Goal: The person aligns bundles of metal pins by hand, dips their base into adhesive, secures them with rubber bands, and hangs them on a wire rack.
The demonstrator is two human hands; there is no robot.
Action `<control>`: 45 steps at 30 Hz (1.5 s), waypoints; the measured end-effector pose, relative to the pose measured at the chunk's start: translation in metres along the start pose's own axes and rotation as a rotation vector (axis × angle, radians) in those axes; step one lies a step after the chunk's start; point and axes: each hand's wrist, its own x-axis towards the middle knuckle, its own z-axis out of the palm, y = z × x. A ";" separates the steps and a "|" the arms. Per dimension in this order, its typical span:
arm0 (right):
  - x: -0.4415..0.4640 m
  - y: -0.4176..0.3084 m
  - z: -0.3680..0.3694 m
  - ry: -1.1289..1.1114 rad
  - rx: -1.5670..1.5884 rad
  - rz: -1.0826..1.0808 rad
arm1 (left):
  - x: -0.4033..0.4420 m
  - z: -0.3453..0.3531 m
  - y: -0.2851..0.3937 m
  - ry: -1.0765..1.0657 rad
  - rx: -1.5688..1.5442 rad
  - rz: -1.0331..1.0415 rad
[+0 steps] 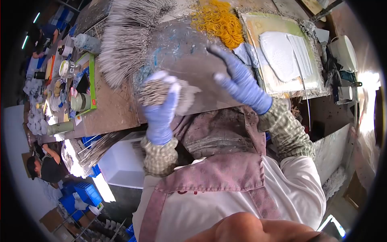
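So from my end of the head cam, I've got the left hand (pixel 159 119) in a blue glove, reaching away from the body with its fingers curled around a bundle of thin stalks (pixel 155 92), held just over the near part of the worktop. The right hand (pixel 244 86) is gloved too, spread wide with nothing in it, fingers pointing up and inward toward the middle of the bench.

Container-wise, I see a tray (pixel 261 25) on the right holding white paste (pixel 278 52) with a thin rod (pixel 303 78) across it. A green-edged box (pixel 92 80) at left has jars and bits in it, and a white bin (pixel 121 163) sits below the bench edge; can't make out anything inside it from here.

The worktop (pixel 181 44) is grey, scuffed and flecked with blue. A big bristly heap of stalks (pixel 125 50) lies at far left, yellow rubber bands (pixel 221 24) at the far side. Off left I can spot a person in dark clothes (pixel 50 167) near blue crates (pixel 88 193)
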 end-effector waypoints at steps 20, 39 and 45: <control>-0.027 0.032 0.049 -0.086 -0.190 0.000 | -0.016 0.063 -0.007 -0.165 -0.038 0.037; -0.008 0.029 0.037 -0.298 -0.008 0.057 | -0.006 0.028 -0.025 -0.234 -0.237 -0.217; -0.026 0.074 0.050 -0.053 -0.220 -0.014 | -0.019 0.059 -0.038 -0.251 0.338 0.307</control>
